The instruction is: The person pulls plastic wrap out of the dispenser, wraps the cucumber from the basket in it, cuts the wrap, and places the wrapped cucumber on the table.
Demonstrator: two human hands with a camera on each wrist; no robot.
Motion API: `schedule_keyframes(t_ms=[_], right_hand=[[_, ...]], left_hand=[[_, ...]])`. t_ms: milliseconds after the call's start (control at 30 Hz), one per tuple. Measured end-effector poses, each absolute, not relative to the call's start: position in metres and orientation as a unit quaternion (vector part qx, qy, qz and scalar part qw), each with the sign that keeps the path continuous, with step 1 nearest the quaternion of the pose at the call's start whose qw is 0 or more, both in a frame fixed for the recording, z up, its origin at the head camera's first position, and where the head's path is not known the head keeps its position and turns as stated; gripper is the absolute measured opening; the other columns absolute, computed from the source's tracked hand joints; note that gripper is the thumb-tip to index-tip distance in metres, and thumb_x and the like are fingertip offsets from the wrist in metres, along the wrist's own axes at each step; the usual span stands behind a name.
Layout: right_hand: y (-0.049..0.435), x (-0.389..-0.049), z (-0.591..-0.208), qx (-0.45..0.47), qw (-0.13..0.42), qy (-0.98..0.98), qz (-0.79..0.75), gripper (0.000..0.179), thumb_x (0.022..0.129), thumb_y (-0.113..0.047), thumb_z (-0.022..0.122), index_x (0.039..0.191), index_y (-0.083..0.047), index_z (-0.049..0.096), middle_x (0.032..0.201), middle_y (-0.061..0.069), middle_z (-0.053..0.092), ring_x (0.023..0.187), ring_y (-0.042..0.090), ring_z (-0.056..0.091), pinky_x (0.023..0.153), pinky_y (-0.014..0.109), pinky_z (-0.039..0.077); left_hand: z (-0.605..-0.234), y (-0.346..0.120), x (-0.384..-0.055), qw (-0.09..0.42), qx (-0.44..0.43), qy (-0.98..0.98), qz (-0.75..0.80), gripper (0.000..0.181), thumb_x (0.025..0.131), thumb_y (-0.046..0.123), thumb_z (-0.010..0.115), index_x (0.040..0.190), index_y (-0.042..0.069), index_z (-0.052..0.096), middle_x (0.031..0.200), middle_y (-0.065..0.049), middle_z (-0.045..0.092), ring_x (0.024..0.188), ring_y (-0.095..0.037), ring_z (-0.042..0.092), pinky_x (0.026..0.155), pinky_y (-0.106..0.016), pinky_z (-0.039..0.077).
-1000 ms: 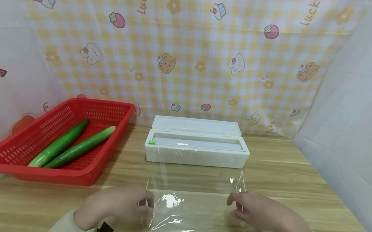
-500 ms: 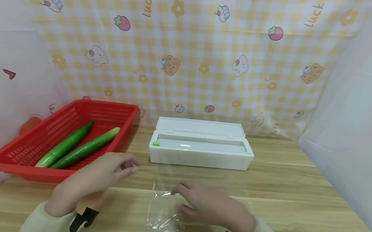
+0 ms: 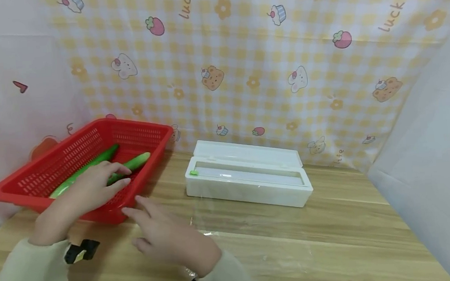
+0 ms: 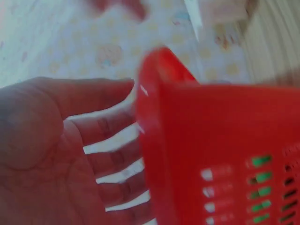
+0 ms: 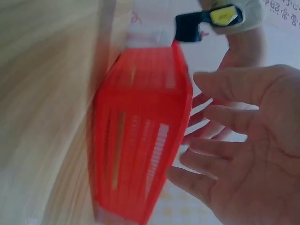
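Observation:
Over the front rim of the red plastic basket [image 3: 113, 211] my left hand [image 3: 87, 189] reaches in above two cucumbers [image 3: 138, 160], fingers spread and holding nothing. In the left wrist view its fingers [image 4: 112, 159] pass behind the basket's rim. My right hand [image 3: 169, 235] is by the basket's front right corner, fingers loosely spread; the right wrist view shows its palm [image 5: 262, 159] facing the basket with nothing held. A clear sheet of plastic wrap [image 3: 257, 252] lies on the table, running from the white wrap dispenser [image 3: 248, 189].
The dispenser's lid [image 3: 247, 154] stands open at the back, with a green slider [image 3: 193, 173] at its left end. A checked cloth [image 3: 243, 68] hangs behind the wood-grain table [image 3: 355, 227]. White sheeting [image 3: 430, 133] covers the right side.
Both hands have left the plastic wrap and moved left toward the basket. The left hand has gone in over the cucumbers, and the right hand has followed to the basket's corner.

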State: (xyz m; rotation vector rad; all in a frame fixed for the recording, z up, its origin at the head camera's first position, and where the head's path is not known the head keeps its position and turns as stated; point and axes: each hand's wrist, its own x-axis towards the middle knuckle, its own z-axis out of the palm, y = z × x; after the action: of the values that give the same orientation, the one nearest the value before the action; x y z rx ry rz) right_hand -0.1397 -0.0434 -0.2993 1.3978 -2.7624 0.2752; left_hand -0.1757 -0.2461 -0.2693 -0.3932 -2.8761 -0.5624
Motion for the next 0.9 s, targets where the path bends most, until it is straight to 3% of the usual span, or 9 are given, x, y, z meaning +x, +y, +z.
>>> schedule_keyframes(t_ms=[233, 433, 667, 900], right_hand=[[-0.07, -0.141, -0.306, 0.431, 0.043, -0.899, 0.069, 0.064, 0.093, -0.036, 0.053, 0.148, -0.023, 0.023, 0.154, -0.003, 0.018, 0.142, 0.013, 0.018, 0.109, 0.021, 0.028], [-0.074, -0.142, -0.311, 0.412, 0.048, -0.909, 0.051, 0.064, 0.092, -0.035, 0.054, 0.147, -0.022, 0.024, 0.154, -0.007, 0.017, 0.142, 0.012, 0.017, 0.111, 0.024, 0.025], [-0.074, -0.139, -0.314, 0.404, 0.062, -0.912, 0.037, 0.061, 0.093, -0.035, 0.052, 0.147, -0.024, 0.026, 0.154, -0.008, 0.017, 0.142, 0.01, 0.017, 0.111, 0.026, 0.027], [-0.076, -0.14, -0.314, 0.407, 0.057, -0.911, 0.041, 0.063, 0.093, -0.034, 0.053, 0.148, -0.024, 0.022, 0.155, -0.009, 0.014, 0.142, 0.01, 0.016, 0.111, 0.026, 0.028]], left_hand=[[-0.281, -0.269, -0.187, 0.039, -0.079, -0.979, -0.181, 0.047, 0.09, 0.029, 0.059, 0.12, -0.007, 0.053, 0.119, -0.037, 0.047, 0.105, -0.049, 0.045, 0.086, -0.065, 0.038], [-0.296, -0.288, -0.198, 0.034, -0.04, -0.983, -0.178, 0.055, 0.088, 0.031, 0.06, 0.121, -0.011, 0.047, 0.112, -0.039, 0.044, 0.093, -0.048, 0.046, 0.076, -0.062, 0.042], [-0.306, -0.303, -0.205, -0.003, -0.007, -0.983, -0.184, 0.071, 0.088, 0.05, 0.053, 0.13, -0.007, 0.039, 0.118, -0.037, 0.04, 0.096, -0.047, 0.044, 0.072, -0.063, 0.04], [-0.306, -0.313, -0.215, -0.042, -0.023, -0.982, -0.182, 0.08, 0.087, 0.046, 0.057, 0.131, -0.016, 0.032, 0.123, -0.044, 0.035, 0.102, -0.051, 0.041, 0.083, -0.068, 0.036]])
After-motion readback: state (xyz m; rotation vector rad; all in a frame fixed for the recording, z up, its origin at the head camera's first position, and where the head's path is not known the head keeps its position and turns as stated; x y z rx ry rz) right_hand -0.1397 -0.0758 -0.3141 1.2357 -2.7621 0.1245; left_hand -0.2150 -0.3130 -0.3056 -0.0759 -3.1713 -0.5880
